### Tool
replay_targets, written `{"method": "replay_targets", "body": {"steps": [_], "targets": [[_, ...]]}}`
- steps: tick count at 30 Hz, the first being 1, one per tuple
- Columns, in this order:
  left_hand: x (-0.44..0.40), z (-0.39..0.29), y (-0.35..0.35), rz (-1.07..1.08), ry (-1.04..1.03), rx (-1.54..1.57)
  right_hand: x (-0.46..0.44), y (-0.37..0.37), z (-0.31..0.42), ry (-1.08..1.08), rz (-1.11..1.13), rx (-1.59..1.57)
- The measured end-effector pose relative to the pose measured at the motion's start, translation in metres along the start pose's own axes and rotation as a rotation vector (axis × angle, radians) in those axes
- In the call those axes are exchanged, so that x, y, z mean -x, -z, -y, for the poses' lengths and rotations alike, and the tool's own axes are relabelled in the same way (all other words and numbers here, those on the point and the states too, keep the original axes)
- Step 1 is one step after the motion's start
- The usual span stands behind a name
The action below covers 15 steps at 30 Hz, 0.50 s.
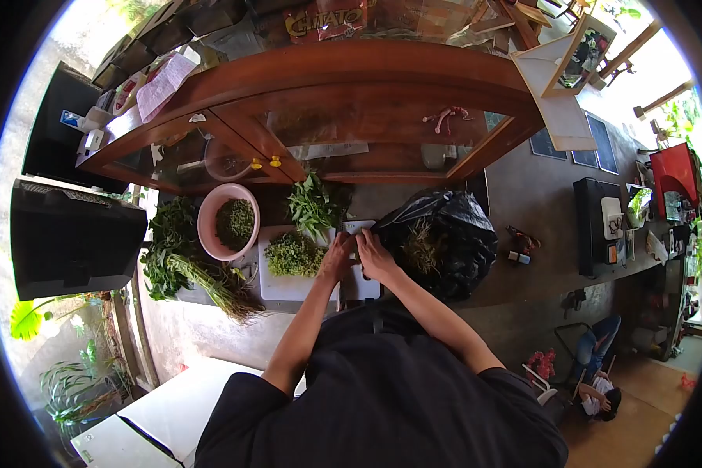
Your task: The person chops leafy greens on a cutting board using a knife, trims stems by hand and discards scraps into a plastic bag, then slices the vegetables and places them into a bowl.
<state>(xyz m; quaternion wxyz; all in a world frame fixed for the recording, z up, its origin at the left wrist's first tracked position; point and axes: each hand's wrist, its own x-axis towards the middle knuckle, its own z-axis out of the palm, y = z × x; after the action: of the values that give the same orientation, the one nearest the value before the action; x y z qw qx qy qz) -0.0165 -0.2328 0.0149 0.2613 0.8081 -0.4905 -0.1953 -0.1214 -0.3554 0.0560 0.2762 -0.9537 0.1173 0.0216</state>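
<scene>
My left hand (337, 257) is closed at the stem end of a bunch of leafy greens (310, 204), over a white cutting board (277, 292). Close beside it, my right hand (375, 257) has its fingers curled together over the board's right part; what they hold is too small to make out. A heap of chopped greens (294, 256) lies on the board, left of my left hand. To the right of my right hand stands an opened black plastic bag (468, 248), with rooty stem scraps (423, 248) in it.
Left of the board are a pink bowl (205, 221) with chopped greens and a bundle of rooted greens (214, 285). A wooden glass-fronted cabinet (366, 74) rises behind. A black case (593, 226) lies farther right. Another person (598, 394) is at lower right.
</scene>
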Motion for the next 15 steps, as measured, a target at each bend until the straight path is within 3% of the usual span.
{"method": "replay_targets", "body": {"steps": [6, 8, 11, 15], "targets": [[-0.012, 0.004, -0.004, 0.006, 0.013, 0.000, -0.004, -0.022, -0.015, -0.010, -0.031, 0.167], [-0.013, -0.013, 0.011, 0.009, 0.056, -0.007, -0.007, -0.048, -0.025, -0.159, -0.033, 0.013], [-0.011, -0.018, 0.014, 0.003, 0.083, -0.026, -0.004, -0.019, -0.007, -0.111, 0.069, 0.115], [-0.009, -0.003, -0.003, 0.001, 0.110, -0.093, -0.004, -0.013, -0.002, -0.123, -0.002, 0.047]]}}
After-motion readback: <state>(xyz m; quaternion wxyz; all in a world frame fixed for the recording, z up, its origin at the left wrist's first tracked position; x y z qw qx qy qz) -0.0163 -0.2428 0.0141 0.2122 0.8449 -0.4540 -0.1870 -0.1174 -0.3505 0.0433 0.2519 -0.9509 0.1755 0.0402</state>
